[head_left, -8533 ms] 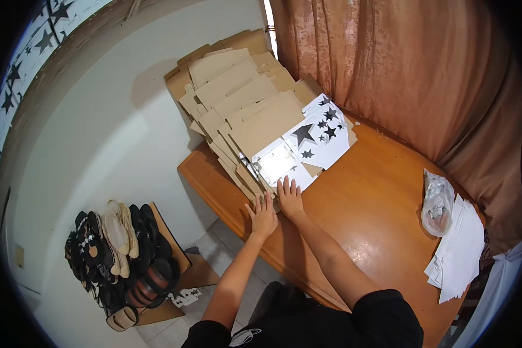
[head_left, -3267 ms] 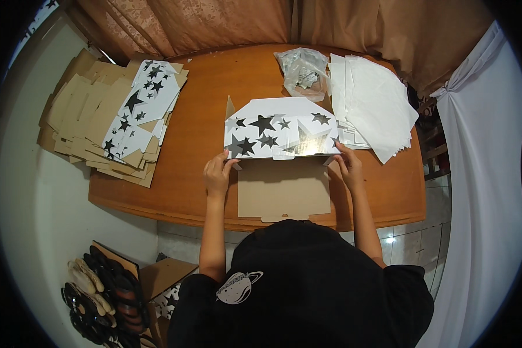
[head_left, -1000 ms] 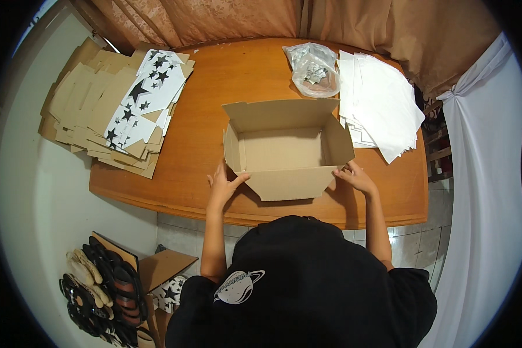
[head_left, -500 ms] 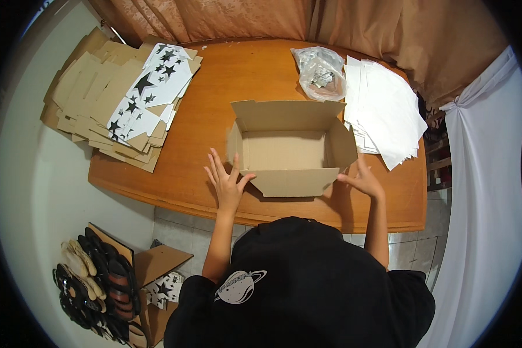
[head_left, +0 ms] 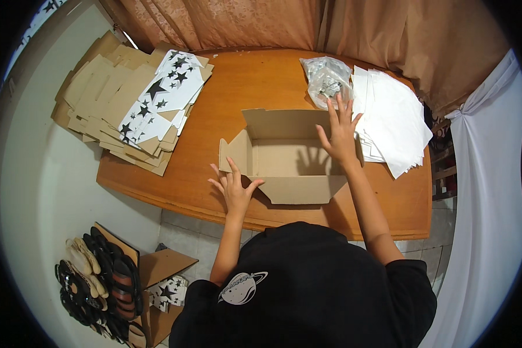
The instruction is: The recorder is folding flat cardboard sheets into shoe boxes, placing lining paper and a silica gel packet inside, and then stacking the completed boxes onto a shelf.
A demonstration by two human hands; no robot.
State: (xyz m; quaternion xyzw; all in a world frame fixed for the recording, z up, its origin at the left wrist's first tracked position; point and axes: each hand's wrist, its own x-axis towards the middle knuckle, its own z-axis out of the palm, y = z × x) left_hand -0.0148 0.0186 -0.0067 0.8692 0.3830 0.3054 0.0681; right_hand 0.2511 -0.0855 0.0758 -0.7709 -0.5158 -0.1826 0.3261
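Note:
An unlidded brown cardboard box [head_left: 298, 188] stands on the wooden table in front of me, its flaps raised or leaning outward. At its near left corner is my left hand [head_left: 236, 190], fingers spread, touching or close to the left flap. My right hand [head_left: 341, 139] hovers over the box's right side with fingers apart, holding nothing. It casts a shadow on the inside of the box and hides part of the right wall. Just beyond its fingertips lies a clear plastic bag [head_left: 326, 78] with small silvery pieces in it.
Flattened cardboard pieces [head_left: 93, 93] are piled at the table's far left, a white star-printed sheet [head_left: 159, 95] on top. White paper sheets [head_left: 391, 116] lie at the right. Brown curtains [head_left: 261, 26] hang behind the table [head_left: 214, 116]. Sandals [head_left: 98, 278] stand lower left.
My right hand has lifted from the box's near right corner and moved forward over its right side. The left flap now leans outward beside my left hand. The whole view has shifted slightly.

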